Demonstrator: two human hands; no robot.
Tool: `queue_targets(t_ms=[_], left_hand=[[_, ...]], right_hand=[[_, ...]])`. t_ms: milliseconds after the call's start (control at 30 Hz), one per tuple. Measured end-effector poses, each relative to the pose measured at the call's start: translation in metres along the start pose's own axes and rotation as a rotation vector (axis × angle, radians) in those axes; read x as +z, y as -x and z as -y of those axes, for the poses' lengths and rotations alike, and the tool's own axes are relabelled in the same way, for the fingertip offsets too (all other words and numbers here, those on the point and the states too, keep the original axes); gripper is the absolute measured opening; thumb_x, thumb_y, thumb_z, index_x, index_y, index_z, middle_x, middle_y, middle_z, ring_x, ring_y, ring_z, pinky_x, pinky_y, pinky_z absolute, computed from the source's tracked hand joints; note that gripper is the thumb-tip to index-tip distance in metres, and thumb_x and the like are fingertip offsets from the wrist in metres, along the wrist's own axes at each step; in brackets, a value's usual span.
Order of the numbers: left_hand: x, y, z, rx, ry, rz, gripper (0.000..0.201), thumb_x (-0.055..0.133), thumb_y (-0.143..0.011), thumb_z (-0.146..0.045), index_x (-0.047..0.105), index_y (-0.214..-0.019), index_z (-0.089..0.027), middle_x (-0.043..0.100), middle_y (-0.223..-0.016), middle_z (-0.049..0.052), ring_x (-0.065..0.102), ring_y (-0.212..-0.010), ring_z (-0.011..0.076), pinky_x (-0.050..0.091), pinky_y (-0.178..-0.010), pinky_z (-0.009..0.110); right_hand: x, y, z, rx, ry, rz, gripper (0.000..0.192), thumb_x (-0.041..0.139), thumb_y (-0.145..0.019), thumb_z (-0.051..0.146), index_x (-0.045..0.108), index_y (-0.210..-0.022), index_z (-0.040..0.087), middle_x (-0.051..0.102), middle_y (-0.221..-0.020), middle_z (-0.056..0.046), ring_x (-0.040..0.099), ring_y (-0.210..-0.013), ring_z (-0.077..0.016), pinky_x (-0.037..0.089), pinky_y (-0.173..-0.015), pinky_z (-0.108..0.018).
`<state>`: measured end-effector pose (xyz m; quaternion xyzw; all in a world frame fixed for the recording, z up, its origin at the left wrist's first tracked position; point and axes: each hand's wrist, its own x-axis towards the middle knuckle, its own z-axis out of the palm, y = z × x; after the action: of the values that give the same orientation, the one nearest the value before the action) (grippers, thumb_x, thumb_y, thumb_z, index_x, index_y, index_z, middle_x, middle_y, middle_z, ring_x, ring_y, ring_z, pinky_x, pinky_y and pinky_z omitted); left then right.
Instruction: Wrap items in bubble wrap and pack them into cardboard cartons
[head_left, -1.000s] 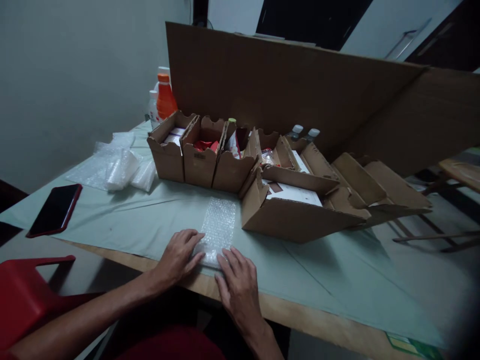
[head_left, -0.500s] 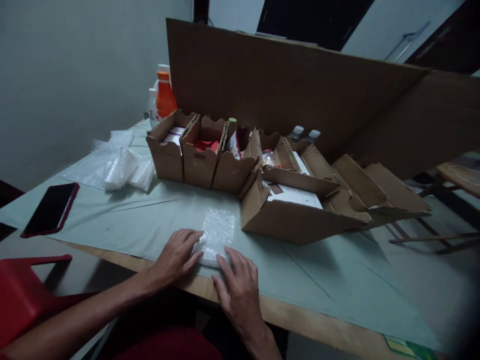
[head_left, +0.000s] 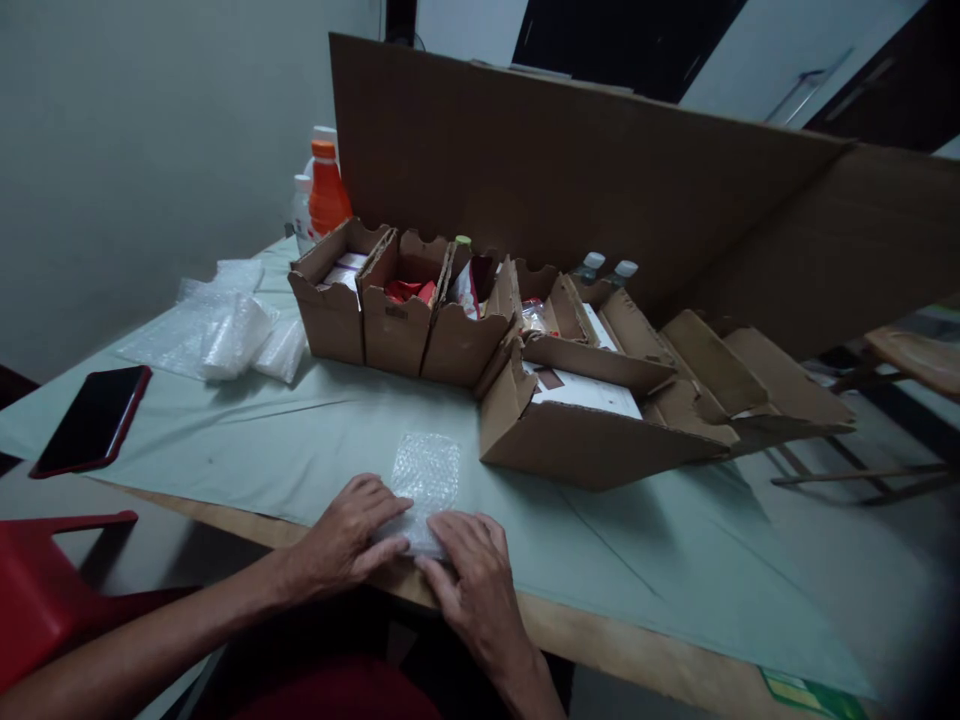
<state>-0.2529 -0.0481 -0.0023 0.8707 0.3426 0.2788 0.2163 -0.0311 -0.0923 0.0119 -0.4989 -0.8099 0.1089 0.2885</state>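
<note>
A small sheet of clear bubble wrap [head_left: 426, 472] lies on the green cloth at the table's front edge, its near end folded over into a thicker strip. My left hand [head_left: 358, 530] grips the left end of that fold between thumb and fingers. On the other end, my right hand [head_left: 474, 572] has its fingers over the top and its thumb at the near side. Whether anything is wrapped inside the fold cannot be made out.
Cardboard bins [head_left: 405, 335] with packets and boxes stand behind, before a tall cardboard panel [head_left: 570, 180]. More bubble wrap [head_left: 232, 335] lies to the left, near a phone [head_left: 94, 420]. An orange bottle [head_left: 327, 195] stands at the back; a red stool [head_left: 45, 590] is at lower left.
Both hands have drawn the bubble wrap a little toward me and to the left, so its fold now sits at the table edge. The view has shifted slightly.
</note>
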Motion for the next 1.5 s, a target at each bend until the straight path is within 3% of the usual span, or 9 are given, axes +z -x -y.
queue_targets(t_ms=[267,433,567,733,867,1100,1233,1333,1500], left_hand=[[0.001,0.008,-0.001,-0.122,0.033,-0.086,0.035,0.056,-0.089,-0.018,0.061,-0.123,-0.019,0.071,-0.103,0.009,0.061,-0.098,0.0248,0.048,-0.092,0.044],[0.005,-0.008,0.007,-0.199,-0.217,-0.126,0.033,0.057,-0.091,-0.024,0.061,-0.123,-0.015,0.068,-0.106,0.012,0.06,-0.096,0.0278,0.048,-0.087,0.045],[0.009,-0.013,0.011,-0.214,-0.229,-0.211,0.031,0.056,-0.093,-0.027,0.062,-0.122,-0.019,0.065,-0.113,0.012,0.06,-0.102,0.0276,0.048,-0.091,0.045],[0.001,-0.006,-0.002,-0.505,0.263,-0.371,0.04,0.059,-0.089,-0.039,0.059,-0.124,-0.019,0.064,-0.113,0.011,0.062,-0.104,0.0262,0.052,-0.088,0.043],[-0.004,-0.004,-0.019,-0.818,0.961,-0.303,0.054,0.071,-0.079,-0.044,0.058,-0.123,-0.015,0.067,-0.111,0.011,0.066,-0.102,0.0241,0.052,-0.092,0.039],[0.014,-0.024,-0.038,-0.825,1.416,-0.238,0.045,0.083,-0.067,-0.038,0.065,-0.101,-0.015,0.065,-0.081,0.0,0.059,-0.074,0.0143,0.048,-0.073,0.025],[0.019,-0.029,-0.046,-0.728,1.394,-0.216,0.046,0.082,-0.071,-0.043,0.065,-0.105,-0.017,0.067,-0.088,0.002,0.06,-0.082,0.0168,0.048,-0.077,0.027],[0.027,-0.032,-0.052,-0.67,1.403,-0.212,0.042,0.079,-0.077,-0.045,0.065,-0.106,-0.018,0.066,-0.091,0.002,0.059,-0.084,0.0163,0.047,-0.079,0.026],[0.034,-0.046,-0.048,-0.558,1.32,-0.091,0.04,0.073,-0.081,-0.05,0.066,-0.1,-0.016,0.067,-0.091,0.004,0.061,-0.087,0.0191,0.047,-0.081,0.03]], right_hand=[[0.006,-0.003,-0.006,0.079,-0.029,-0.027,0.024,0.057,-0.094,0.019,0.065,-0.117,0.022,0.075,-0.097,-0.004,0.066,-0.086,-0.0195,0.049,-0.083,-0.037],[0.006,-0.002,-0.007,0.076,0.123,-0.155,0.029,0.054,-0.097,0.025,0.06,-0.126,0.021,0.066,-0.125,-0.012,0.06,-0.113,-0.0263,0.045,-0.094,-0.043],[0.008,-0.006,-0.002,-0.008,0.166,-0.039,0.033,0.06,-0.093,0.021,0.059,-0.125,0.021,0.064,-0.129,-0.012,0.056,-0.118,-0.0286,0.042,-0.098,-0.046],[0.017,-0.024,-0.011,0.09,0.057,-0.095,0.022,0.057,-0.095,0.017,0.066,-0.114,0.02,0.073,-0.107,-0.007,0.063,-0.102,-0.024,0.045,-0.093,-0.043],[0.018,-0.02,-0.01,0.283,-0.168,-0.135,0.021,0.056,-0.096,0.026,0.069,-0.112,0.023,0.074,-0.104,-0.005,0.065,-0.096,-0.0216,0.051,-0.086,-0.036],[-0.001,0.004,-0.003,0.364,-0.37,-0.122,0.021,0.059,-0.094,0.034,0.071,-0.109,0.025,0.071,-0.112,-0.007,0.066,-0.105,-0.0222,0.053,-0.093,-0.035],[-0.016,0.014,-0.01,0.391,-0.617,-0.132,0.058,0.069,-0.085,0.047,0.058,-0.135,0.021,0.065,-0.13,-0.014,0.066,-0.112,-0.0267,0.056,-0.089,-0.035],[-0.019,0.018,-0.009,0.508,-0.832,-0.068,0.053,0.069,-0.083,0.052,0.063,-0.124,0.018,0.073,-0.106,-0.01,0.07,-0.091,-0.0234,0.058,-0.076,-0.03],[-0.054,0.012,-0.012,0.664,-0.77,-0.265,0.04,0.071,-0.08,0.055,0.067,-0.096,0.018,0.07,-0.081,-0.003,0.065,-0.07,-0.018,0.055,-0.063,-0.026]])
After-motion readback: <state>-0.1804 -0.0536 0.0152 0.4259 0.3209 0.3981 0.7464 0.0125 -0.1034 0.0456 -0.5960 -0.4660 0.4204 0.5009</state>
